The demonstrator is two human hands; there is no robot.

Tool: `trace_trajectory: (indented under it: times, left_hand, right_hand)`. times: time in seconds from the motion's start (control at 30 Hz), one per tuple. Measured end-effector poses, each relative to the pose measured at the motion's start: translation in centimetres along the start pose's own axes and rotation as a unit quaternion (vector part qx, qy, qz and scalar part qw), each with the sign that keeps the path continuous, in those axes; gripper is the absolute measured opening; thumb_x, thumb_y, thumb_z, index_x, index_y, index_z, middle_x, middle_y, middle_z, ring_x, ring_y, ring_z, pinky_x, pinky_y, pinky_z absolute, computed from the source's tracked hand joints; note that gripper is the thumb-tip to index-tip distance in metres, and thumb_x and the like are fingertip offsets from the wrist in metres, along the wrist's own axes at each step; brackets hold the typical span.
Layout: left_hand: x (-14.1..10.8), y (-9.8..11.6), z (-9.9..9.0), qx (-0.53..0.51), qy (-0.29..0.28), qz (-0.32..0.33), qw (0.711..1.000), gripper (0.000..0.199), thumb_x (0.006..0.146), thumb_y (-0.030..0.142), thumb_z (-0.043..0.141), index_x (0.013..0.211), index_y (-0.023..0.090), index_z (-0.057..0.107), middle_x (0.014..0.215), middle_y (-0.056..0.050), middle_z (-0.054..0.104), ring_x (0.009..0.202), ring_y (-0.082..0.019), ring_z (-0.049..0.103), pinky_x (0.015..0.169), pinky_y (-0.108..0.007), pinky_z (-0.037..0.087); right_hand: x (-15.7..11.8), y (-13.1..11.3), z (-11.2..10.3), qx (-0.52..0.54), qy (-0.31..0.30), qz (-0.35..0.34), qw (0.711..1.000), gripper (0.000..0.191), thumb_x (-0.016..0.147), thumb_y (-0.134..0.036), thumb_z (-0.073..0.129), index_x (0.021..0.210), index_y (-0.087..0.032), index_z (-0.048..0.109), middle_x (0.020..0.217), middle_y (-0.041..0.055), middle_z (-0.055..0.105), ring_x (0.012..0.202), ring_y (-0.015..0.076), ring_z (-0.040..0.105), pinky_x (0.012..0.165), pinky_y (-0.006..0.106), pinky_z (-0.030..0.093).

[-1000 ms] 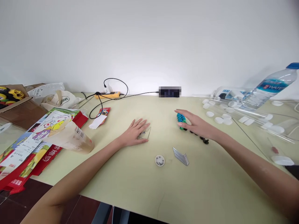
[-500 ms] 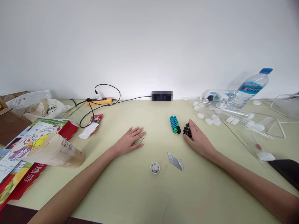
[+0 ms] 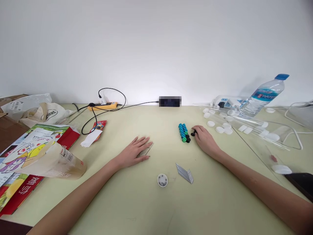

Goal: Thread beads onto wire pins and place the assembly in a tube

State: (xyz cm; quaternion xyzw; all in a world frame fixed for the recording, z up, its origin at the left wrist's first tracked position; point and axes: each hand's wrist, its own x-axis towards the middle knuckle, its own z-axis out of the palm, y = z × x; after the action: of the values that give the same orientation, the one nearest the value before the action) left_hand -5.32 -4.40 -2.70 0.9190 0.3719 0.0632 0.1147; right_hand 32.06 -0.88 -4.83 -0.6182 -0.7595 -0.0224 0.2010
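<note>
My left hand [image 3: 134, 152] lies flat with its fingers spread. Partly under it are thin, flat rods or strips [image 3: 146, 150] that I cannot make out well. My right hand [image 3: 204, 138] is curled palm-down over small black pieces [image 3: 193, 133], mostly hidden by the fingers. Just left of that hand stand rows of small round blue pieces [image 3: 182, 130], with green and black ones at the near end. Nearer to me lie several L-shaped metal hex keys [image 3: 184, 173], side by side. A round white cap [image 3: 162, 180] holding small dark bits sits beside them.
A tilted water bottle [image 3: 265, 94], clear tubes and several white caps [image 3: 223, 129] occupy the right. On the left are a drink cup [image 3: 63, 163], printed bags [image 3: 24, 192] and a red wrapper [image 3: 99, 126]. A cable runs from a yellow power strip [image 3: 107, 106] to a phone [image 3: 170, 102].
My right hand's fingers have curled in over the black pieces, so fewer of them show. The left hand stays in place. The view has shifted slightly.
</note>
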Motion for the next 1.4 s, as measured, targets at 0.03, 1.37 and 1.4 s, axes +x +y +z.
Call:
trace_trajectory:
  times: [0.03,1.37,1.4]
  left_hand:
    - [-0.1,0.1,-0.1,-0.004,0.001,0.006,1.0,0.061,0.089,0.055,0.034,0.144,0.033,0.017,0.152,0.0,0.014,0.14,-0.023,0.013,0.114,-0.043,0.009]
    - [0.0,1.2,-0.6,-0.004,-0.015,0.032,0.999,0.059,0.088,0.054,0.038,0.142,0.036,0.022,0.152,0.001,0.016,0.139,-0.025,0.015,0.114,-0.048,0.005]
    - [0.1,1.2,-0.6,0.0,-0.012,0.027,1.0,0.054,0.091,0.05,0.035,0.141,0.036,0.023,0.152,0.002,0.017,0.139,-0.024,0.016,0.114,-0.048,0.007]
  right_hand:
    - [0.3,0.1,0.1,0.001,0.001,-0.002,1.0,0.034,0.088,-0.016,0.03,0.113,-0.016,0.054,0.12,0.0124,0.053,0.112,0.0254,0.051,0.094,0.04,0.044]
    - [0.4,-0.1,-0.3,0.045,-0.006,-0.089,0.995,0.028,0.09,-0.032,0.035,0.1,-0.025,0.06,0.121,0.007,0.051,0.122,0.028,0.043,0.096,0.045,0.04]
    - [0.3,-0.2,-0.4,0.045,-0.008,-0.091,0.995,0.027,0.09,-0.033,0.035,0.1,-0.025,0.06,0.121,0.007,0.051,0.122,0.0281,0.043,0.097,0.045,0.04]
